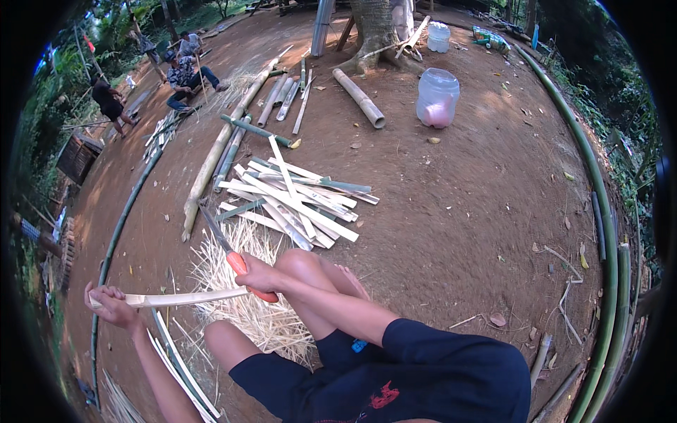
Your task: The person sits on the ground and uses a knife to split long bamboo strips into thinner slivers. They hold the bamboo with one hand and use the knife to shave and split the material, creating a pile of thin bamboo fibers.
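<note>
My left hand is closed around the left end of a pale split bamboo strip. The strip runs sideways above my knees, its other end beside my right hand. In my right hand is the orange handle of a machete, whose dark blade points away and to the left. The blade is apart from the strip's visible length. Beneath my hands, a heap of thin bamboo shavings lies between and beyond my legs. Past it is a loose pile of cut bamboo slats.
Bamboo poles lie beyond the slats. A green pole curves along the left, another along the right. A clear plastic jug stands near a tree trunk. Several people are at the far left.
</note>
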### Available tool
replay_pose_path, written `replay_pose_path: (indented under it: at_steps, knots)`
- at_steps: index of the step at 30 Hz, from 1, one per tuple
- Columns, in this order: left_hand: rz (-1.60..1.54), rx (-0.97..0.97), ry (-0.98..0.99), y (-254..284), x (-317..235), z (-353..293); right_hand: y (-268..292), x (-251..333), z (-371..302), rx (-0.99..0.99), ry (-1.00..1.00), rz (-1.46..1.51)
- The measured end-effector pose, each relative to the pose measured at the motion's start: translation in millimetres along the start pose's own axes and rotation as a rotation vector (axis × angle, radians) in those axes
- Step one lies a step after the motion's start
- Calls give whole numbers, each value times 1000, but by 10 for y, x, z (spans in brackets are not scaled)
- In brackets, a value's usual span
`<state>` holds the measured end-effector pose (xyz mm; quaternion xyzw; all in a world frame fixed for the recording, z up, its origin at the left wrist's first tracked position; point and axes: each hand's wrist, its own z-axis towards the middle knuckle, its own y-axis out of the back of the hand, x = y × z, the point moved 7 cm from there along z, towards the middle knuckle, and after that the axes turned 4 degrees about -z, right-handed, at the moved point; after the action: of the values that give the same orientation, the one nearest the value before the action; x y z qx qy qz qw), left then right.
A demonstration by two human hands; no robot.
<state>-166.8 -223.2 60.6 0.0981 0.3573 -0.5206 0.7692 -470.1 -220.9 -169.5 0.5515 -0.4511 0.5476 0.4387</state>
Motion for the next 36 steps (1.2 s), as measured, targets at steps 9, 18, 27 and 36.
replay_pose_path:
  at_steps: [9,18,27,36]
  knots:
    - [98,-172,-95,635,-766,207,-320,255,-1,165,145,-209]
    - [161,-223,-144,830,-791,-167,-976,389,-85,127,471,-182]
    - [255,-248,-125,1328,-899,-444,-1437,265,-544,273,7,-342]
    - [268,-301,-208,1437,-935,-712,-2193,225,-939,431,-31,-410]
